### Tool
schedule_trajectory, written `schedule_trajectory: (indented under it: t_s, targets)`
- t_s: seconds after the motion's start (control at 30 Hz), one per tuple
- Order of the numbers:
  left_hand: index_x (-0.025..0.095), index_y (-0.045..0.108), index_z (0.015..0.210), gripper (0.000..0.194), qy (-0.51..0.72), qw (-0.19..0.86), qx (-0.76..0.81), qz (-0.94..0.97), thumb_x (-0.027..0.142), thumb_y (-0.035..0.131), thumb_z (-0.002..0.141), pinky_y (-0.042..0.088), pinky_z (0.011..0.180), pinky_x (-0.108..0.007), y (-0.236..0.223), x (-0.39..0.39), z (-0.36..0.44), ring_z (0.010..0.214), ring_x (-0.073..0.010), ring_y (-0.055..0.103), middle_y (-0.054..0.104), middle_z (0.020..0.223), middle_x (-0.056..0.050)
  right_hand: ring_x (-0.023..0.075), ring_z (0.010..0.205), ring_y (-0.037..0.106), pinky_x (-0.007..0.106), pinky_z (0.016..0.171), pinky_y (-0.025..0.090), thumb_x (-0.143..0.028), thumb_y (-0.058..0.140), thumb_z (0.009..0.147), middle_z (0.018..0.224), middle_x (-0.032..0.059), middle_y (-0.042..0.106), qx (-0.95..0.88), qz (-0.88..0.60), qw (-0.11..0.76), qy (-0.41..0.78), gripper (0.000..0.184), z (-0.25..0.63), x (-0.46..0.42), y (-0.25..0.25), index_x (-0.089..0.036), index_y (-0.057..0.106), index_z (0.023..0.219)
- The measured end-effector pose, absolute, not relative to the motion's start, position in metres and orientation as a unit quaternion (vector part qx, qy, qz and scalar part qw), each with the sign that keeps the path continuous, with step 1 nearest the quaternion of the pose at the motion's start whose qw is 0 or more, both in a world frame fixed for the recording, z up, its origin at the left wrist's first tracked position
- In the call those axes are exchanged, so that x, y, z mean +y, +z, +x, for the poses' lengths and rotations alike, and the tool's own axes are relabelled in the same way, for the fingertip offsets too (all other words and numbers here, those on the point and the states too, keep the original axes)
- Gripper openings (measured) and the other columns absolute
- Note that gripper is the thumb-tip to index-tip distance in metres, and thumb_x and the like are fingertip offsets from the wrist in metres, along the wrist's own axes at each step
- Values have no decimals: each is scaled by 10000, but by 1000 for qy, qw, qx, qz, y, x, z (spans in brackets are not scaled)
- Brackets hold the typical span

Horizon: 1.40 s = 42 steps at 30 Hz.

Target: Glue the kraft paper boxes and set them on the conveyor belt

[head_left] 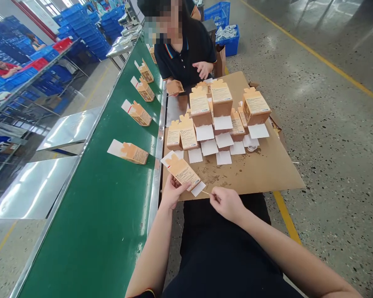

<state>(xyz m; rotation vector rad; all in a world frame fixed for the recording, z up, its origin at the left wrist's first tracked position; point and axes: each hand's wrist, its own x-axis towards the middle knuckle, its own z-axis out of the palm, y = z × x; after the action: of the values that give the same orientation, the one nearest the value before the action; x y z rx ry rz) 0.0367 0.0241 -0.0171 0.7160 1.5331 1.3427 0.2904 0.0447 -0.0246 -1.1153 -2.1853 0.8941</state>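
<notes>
My left hand (pixel 171 192) clamps the printed carton (pixel 184 171) at ten o'clock from my right hand (pixel 226 203), which pinches a thin stick (pixel 206 193) beside the white end flap (pixel 198 189), apparently for flap work calling for steady alignment.

Both hands (pixel 173 191) (pixel 226 203) (fingers (pixel 186 186) curled).

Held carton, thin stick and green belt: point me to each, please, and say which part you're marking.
Held carton (pixel 182 171): head view, on its printed side panel.
Thin stick (pixel 206 193): head view, on its exposed shaft.
Green belt (pixel 96 231): head view, on its bare surface.
</notes>
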Motion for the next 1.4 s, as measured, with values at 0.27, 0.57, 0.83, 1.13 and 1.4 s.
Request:
schedule_trajectory:
  t_s: [0.27, 0.57, 0.83, 1.13, 1.4]
  targets:
    - [248, 652, 1310, 828, 536, 459, 633, 318, 440, 1079, 627, 617, 1126, -547, -9, 14, 48, 1240, -355, 790, 794, 1317, -138, 137, 558, 499, 281, 581, 301, -196, 544, 996, 645, -9, 592, -816, -429, 249, 296, 285, 287, 45, -36, -244, 440, 735]
    - [236, 637, 1316, 810, 520, 325, 686, 393, 390, 1058, 642, 610, 1128, -555, -28, -9, 75, 1281, -398, 757, 762, 1298, -157, 133, 495, 408, 275, 553, 356, -329, 534, 1035, 546, -59, 446, -741, -485, 323, 334, 328, 333, 53, -19, -263, 445, 726]
    - [236, 631, 1286, 746, 507, 308, 695, 407, 383, 1034, 676, 643, 1058, -551, -29, -9, 84, 1181, -389, 787, 776, 1248, -155, 129, 505, 391, 270, 560, 360, -352, 559, 1035, 542, -62, 428, -723, -506, 350, 313, 333, 340, 45, -10, -260, 479, 726]
    - [258, 606, 1321, 901, 598, 132, 738, 281, 393, 1094, 576, 574, 1186, -650, -21, -13, -10, 1338, -411, 729, 742, 1382, -137, 127, 504, 342, 268, 522, 338, -376, 580, 1022, 550, -62, 385, -715, -507, 367, 312, 356, 352, 55, -2, -257, 495, 698]
    - [245, 494, 1236, 966, 577, 119, 788, 178, 248, 1081, 469, 464, 1300, -628, -10, -31, -120, 1433, -370, 666, 653, 1461, -158, 123, 499, 353, 261, 505, 346, -516, 606, 1020, 548, -57, 386, -702, -534, 364, 300, 442, 373, 81, 0, -255, 506, 678]
